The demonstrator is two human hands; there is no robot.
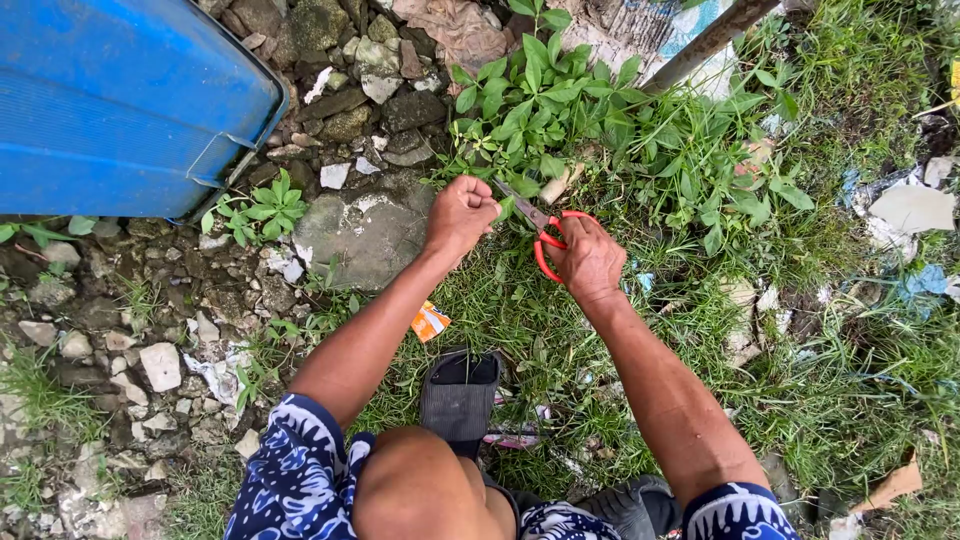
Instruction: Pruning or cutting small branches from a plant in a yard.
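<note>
My left hand (pixel 461 212) is fisted on a weed stem (pixel 503 190); my right hand (pixel 588 258) grips red-handled scissors (pixel 545 232), blades pointing toward ten o'clock at that stem, leafy weeds (pixel 580 120) beyond.

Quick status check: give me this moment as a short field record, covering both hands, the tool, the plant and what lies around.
left hand: closed in a fist around plant stems
right hand: fingers through the handles of the scissors
scissors: red handles, blades pointing toward the left fist
leafy weed: green clump just beyond both hands
ground: grass on the right, stones and rubble on the left
blue container: upper left corner
sandal: dark, below the hands
orange wrapper: on the grass near the left forearm
</note>
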